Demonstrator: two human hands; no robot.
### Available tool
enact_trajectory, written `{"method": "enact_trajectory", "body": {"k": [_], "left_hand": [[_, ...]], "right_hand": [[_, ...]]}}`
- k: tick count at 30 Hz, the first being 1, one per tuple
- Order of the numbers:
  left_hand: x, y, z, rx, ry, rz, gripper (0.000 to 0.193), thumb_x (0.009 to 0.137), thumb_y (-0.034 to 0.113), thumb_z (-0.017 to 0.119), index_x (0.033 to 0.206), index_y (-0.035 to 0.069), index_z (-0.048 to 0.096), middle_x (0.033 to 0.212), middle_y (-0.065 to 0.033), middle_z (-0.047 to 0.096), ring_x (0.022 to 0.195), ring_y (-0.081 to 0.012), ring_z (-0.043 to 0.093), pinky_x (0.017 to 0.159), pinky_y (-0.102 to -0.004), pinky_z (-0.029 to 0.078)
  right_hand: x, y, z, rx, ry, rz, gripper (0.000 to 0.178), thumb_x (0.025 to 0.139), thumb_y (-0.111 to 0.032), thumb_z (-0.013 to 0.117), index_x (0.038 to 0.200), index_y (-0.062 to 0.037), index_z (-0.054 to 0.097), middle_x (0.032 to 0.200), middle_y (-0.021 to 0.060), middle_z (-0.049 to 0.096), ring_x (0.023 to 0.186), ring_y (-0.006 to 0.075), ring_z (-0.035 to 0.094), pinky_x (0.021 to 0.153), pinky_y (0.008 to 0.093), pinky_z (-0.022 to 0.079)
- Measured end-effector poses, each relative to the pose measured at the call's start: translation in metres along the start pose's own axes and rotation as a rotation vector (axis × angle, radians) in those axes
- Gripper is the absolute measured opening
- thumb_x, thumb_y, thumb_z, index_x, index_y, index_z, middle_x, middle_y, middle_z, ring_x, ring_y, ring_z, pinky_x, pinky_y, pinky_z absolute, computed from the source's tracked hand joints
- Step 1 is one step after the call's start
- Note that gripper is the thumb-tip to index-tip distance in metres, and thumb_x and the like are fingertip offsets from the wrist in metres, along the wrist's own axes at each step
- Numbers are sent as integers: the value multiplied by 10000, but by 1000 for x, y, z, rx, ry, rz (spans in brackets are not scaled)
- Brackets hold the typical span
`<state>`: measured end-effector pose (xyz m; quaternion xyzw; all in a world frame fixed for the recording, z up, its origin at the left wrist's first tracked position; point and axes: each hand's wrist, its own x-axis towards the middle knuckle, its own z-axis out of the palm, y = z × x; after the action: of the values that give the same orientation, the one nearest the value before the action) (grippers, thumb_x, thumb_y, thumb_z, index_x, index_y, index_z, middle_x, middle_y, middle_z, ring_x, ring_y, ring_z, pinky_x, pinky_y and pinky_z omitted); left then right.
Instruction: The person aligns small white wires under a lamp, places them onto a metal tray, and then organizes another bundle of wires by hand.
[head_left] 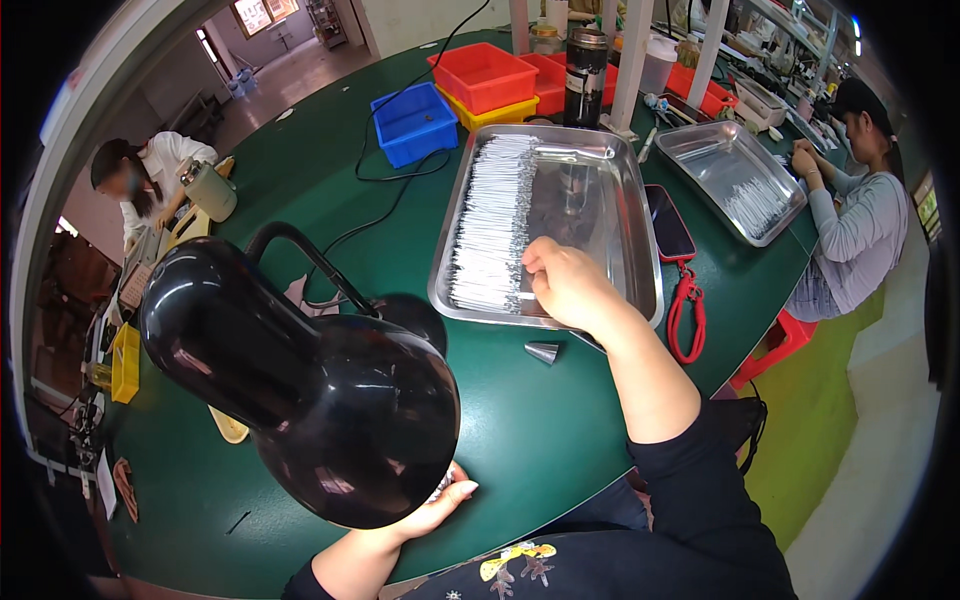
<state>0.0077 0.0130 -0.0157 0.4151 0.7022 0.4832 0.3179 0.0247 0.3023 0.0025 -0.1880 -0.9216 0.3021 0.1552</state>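
My right hand is over a metal tray, its fingers pinched together at the right edge of a long stack of thin white wire-like pieces with dark ends. Whatever lies between those fingertips is too small to make out. Below the black desk lamp, my left hand is curled around a bunch of similar white pieces; the lamp's shade hides most of its fingers. Between the tray and me, a small metal cone lies on the green table.
A phone with a red strap lies right of the tray. Behind stand a blue bin, red bin and black flask. A second tray is before a person; another person sits left.
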Motion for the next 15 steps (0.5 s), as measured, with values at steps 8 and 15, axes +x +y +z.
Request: {"method": "enact_trajectory", "body": {"k": [8,15], "left_hand": [[-1,-5,-1,33,-9,9,95,724,10,624,710,-13,532,617,-78,575,527,-102,519,496,-220,420],[-1,-7,-2,49,-5,57,85,731,-3,607,707,-20,528,624,-92,575,540,-120,537,508,-226,436]], "right_hand": [[-1,-5,-6,-113,35,36,223,740,-42,450,958,-4,480,866,159,588,842,304,555,737,370,427],[1,-3,-6,-117,151,-39,165,712,-58,488,871,-36,522,691,154,582,668,296,577,623,385,442]]}}
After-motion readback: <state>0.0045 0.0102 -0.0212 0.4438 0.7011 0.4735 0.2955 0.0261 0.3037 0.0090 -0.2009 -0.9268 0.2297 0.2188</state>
